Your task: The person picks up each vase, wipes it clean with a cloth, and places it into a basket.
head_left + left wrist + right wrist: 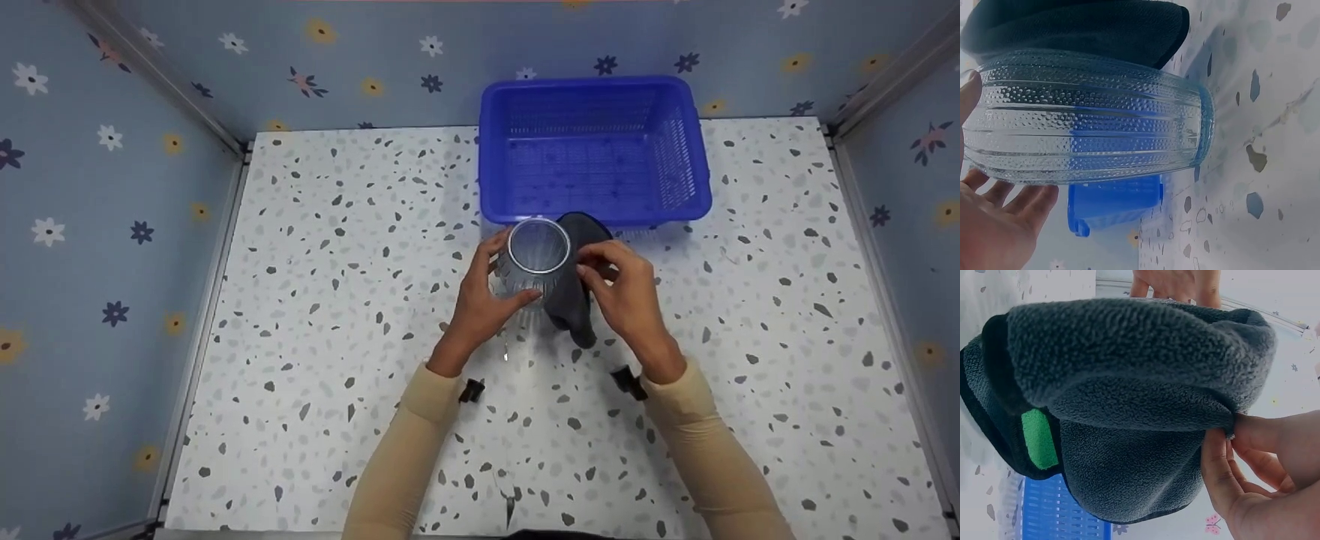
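Note:
A clear ribbed glass jar point(538, 246) with a beaded surface stands upright, its round mouth facing up. My left hand point(484, 300) holds it from the left, thumb on the near side and fingers around the far side. In the left wrist view the jar's narrower base point(1204, 126) is down at the tabletop. A dark grey plush cloth point(1129, 360) with black edging and a green tag point(1040, 439) hangs against the jar's right side. My right hand point(621, 289) pinches a fold of the cloth between thumb and fingertips.
A blue plastic basket point(491, 150) with slotted sides stands just beyond the jar, against the back wall. The speckled white tabletop point(337, 300) is enclosed by flowered blue panels point(112, 247) at the left, back and right.

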The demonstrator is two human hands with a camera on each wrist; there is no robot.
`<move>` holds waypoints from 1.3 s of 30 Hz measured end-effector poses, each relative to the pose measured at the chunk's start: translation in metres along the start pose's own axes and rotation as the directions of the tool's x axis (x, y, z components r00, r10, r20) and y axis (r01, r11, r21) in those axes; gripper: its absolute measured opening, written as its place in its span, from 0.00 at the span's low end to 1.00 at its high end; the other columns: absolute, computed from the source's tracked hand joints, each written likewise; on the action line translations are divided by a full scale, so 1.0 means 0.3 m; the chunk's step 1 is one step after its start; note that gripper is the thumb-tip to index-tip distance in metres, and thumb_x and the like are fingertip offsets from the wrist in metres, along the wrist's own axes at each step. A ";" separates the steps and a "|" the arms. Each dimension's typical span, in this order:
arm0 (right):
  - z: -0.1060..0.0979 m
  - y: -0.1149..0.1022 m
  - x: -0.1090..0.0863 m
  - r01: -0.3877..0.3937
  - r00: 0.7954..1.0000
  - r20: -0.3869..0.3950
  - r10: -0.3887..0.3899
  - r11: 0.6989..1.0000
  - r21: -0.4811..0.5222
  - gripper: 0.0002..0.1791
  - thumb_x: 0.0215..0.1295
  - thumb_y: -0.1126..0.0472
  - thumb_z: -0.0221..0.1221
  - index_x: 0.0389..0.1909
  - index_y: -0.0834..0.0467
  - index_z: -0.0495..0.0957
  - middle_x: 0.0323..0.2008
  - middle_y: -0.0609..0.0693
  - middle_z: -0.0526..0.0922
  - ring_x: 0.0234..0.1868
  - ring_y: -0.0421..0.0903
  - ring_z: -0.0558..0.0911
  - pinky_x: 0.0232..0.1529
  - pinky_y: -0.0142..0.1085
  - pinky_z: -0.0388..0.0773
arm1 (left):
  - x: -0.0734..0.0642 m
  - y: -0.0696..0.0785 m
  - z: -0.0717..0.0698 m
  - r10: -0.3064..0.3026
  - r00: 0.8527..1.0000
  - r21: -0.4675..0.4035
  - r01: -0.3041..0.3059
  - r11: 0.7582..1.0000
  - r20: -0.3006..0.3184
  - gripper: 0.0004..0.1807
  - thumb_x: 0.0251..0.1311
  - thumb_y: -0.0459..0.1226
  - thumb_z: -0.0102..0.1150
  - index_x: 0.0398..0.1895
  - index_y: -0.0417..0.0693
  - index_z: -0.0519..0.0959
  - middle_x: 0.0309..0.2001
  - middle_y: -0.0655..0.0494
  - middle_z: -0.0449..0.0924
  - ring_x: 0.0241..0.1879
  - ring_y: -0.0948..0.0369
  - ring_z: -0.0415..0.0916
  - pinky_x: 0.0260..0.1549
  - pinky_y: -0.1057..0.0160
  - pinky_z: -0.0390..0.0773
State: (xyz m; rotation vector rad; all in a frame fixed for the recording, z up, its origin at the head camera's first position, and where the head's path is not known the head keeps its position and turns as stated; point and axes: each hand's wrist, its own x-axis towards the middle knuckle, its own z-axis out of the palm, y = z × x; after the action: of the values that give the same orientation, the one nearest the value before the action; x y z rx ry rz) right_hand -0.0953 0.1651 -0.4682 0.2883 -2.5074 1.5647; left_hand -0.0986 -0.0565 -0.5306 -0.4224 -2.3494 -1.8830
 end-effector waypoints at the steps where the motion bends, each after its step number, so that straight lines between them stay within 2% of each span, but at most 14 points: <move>1: 0.000 -0.002 0.002 0.000 1.000 0.000 0.000 1.000 0.002 0.06 0.68 0.75 0.66 0.45 0.69 0.86 0.41 0.60 0.85 0.43 0.49 0.85 0.44 0.26 0.83 | 0.000 0.002 0.003 -0.001 1.000 0.010 0.001 1.000 -0.010 0.48 0.55 0.40 0.82 0.75 0.42 0.65 0.79 0.48 0.65 0.78 0.55 0.62 0.71 0.51 0.71; 5: 0.001 -0.010 0.010 -0.001 1.000 0.005 0.001 1.000 0.000 0.08 0.68 0.76 0.66 0.46 0.70 0.86 0.41 0.61 0.85 0.42 0.50 0.85 0.42 0.23 0.81 | 0.002 0.011 0.014 0.007 0.998 0.067 -0.003 0.998 -0.055 0.47 0.55 0.42 0.83 0.74 0.43 0.66 0.77 0.48 0.66 0.77 0.54 0.64 0.69 0.52 0.73; 12: 0.003 -0.013 0.019 0.004 1.000 -0.008 -0.004 1.000 -0.015 0.07 0.67 0.77 0.66 0.45 0.70 0.85 0.40 0.61 0.84 0.41 0.50 0.85 0.41 0.23 0.81 | 0.005 0.021 0.032 0.041 0.992 0.143 -0.024 0.989 -0.118 0.46 0.52 0.44 0.85 0.68 0.41 0.67 0.76 0.45 0.68 0.75 0.52 0.67 0.64 0.50 0.77; 17: 0.007 -0.009 0.027 0.009 0.999 -0.037 -0.010 1.000 -0.024 0.06 0.66 0.77 0.67 0.43 0.70 0.86 0.38 0.60 0.84 0.39 0.48 0.84 0.40 0.24 0.81 | 0.011 0.024 0.023 0.041 0.995 0.147 -0.027 0.989 -0.090 0.48 0.52 0.45 0.85 0.71 0.41 0.66 0.76 0.46 0.67 0.75 0.53 0.66 0.65 0.51 0.78; 23: 0.009 -0.014 0.032 0.006 0.999 -0.048 -0.007 1.000 -0.026 0.06 0.66 0.77 0.67 0.42 0.70 0.85 0.37 0.60 0.84 0.39 0.49 0.84 0.41 0.24 0.82 | 0.017 0.014 0.001 0.047 0.998 0.080 -0.044 0.996 -0.038 0.43 0.58 0.41 0.81 0.71 0.41 0.66 0.79 0.45 0.64 0.78 0.51 0.63 0.66 0.49 0.77; 30: 0.016 -0.003 0.022 0.020 0.998 -0.054 -0.022 0.999 -0.044 0.05 0.65 0.78 0.67 0.41 0.71 0.85 0.36 0.61 0.84 0.38 0.52 0.84 0.40 0.22 0.80 | 0.007 0.007 0.007 0.027 0.998 0.064 -0.024 0.998 -0.051 0.41 0.58 0.40 0.80 0.70 0.40 0.67 0.78 0.44 0.65 0.77 0.50 0.64 0.66 0.49 0.78; 35: 0.017 0.012 0.001 -0.005 0.999 -0.040 0.003 0.998 -0.055 0.05 0.66 0.78 0.66 0.41 0.70 0.85 0.38 0.61 0.85 0.40 0.53 0.85 0.41 0.31 0.85 | -0.003 0.008 0.011 -0.003 0.999 0.059 0.005 0.998 -0.040 0.46 0.57 0.41 0.81 0.75 0.41 0.64 0.78 0.44 0.64 0.75 0.49 0.65 0.68 0.50 0.76; 39: 0.016 0.022 -0.013 -0.020 0.999 -0.035 0.018 0.998 -0.053 0.05 0.67 0.78 0.65 0.42 0.69 0.85 0.39 0.60 0.85 0.41 0.53 0.86 0.41 0.37 0.86 | -0.009 0.011 0.013 -0.003 1.000 0.058 0.004 0.998 -0.026 0.50 0.57 0.41 0.81 0.79 0.43 0.62 0.77 0.46 0.65 0.75 0.50 0.65 0.68 0.51 0.75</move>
State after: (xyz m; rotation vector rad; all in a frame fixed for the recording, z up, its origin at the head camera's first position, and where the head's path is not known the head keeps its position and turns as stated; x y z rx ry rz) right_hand -0.0935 0.1638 -0.4770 0.2290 -2.5287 1.4938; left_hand -0.0947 -0.0526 -0.5291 -0.3866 -2.3831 -1.8052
